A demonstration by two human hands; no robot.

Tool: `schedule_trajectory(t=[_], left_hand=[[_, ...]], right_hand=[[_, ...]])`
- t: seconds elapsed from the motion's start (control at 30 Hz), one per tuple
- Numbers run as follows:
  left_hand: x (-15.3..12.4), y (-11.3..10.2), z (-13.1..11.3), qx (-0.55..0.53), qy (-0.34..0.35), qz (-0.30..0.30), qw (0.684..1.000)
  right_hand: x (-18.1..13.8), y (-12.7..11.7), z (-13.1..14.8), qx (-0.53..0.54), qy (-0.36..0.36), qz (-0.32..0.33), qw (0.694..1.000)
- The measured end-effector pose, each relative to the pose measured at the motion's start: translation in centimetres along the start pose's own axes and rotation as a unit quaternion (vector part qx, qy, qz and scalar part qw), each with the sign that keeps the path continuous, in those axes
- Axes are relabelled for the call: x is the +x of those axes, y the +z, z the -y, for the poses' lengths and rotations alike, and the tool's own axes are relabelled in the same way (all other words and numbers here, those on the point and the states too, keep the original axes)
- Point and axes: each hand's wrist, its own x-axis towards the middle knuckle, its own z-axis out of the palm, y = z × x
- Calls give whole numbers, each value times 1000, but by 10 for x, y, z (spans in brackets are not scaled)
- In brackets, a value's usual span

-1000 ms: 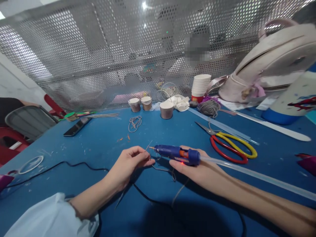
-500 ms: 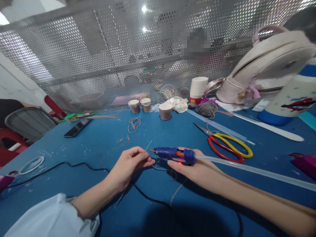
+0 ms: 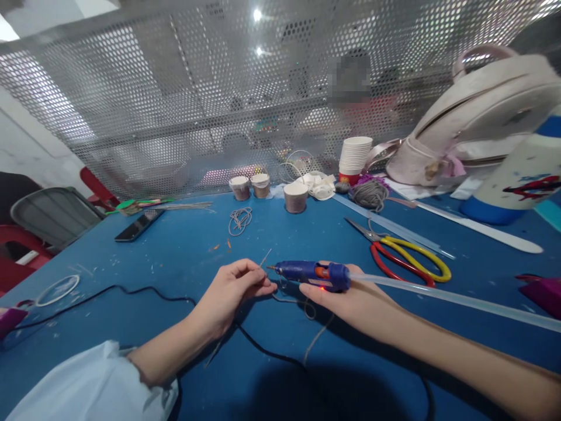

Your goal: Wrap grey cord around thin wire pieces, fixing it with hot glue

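Note:
My right hand (image 3: 350, 295) grips a blue glue gun (image 3: 313, 274) with an orange trigger; its nozzle points left and a long clear glue stick (image 3: 460, 301) sticks out behind it. My left hand (image 3: 232, 292) is pinched on a thin grey string (image 3: 293, 301) right at the nozzle tip, and a short end pokes up past the fingers. The string loops on the blue table (image 3: 175, 257) under the gun and trails toward me. The gun's black cable (image 3: 131, 290) runs off to the left.
Red and yellow scissors (image 3: 405, 257) lie right of the gun. Small cups (image 3: 295, 197), a stack of paper cups (image 3: 354, 156), a grey string ball (image 3: 370, 193), a coiled string (image 3: 239, 219), a phone (image 3: 138, 225), a pale bag (image 3: 477, 117) and a bottle (image 3: 512, 181) line the back before a perforated metal screen (image 3: 175, 105).
Almost nothing has moved. Both hands stay together at the nozzle with the string; the view has shifted slightly.

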Motion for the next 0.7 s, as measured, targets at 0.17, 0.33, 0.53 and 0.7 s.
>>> schedule_trajectory(t=[0.17, 0.33, 0.53, 0.7], left_hand=[[0, 1, 0, -1, 2, 2, 1000], [-1, 1, 0, 0, 1, 0, 1000], [-1, 1, 1, 0, 2, 0, 1000], [-1, 1, -1, 5, 2, 1, 1000]], right_hand=[[0, -2, 4, -23, -13, -13, 1000], [0, -1, 3, -8, -8, -1, 1000], [0, -1, 4, -47, -17, -35, 998], [-1, -1, 5, -47, -8, -20, 999]])
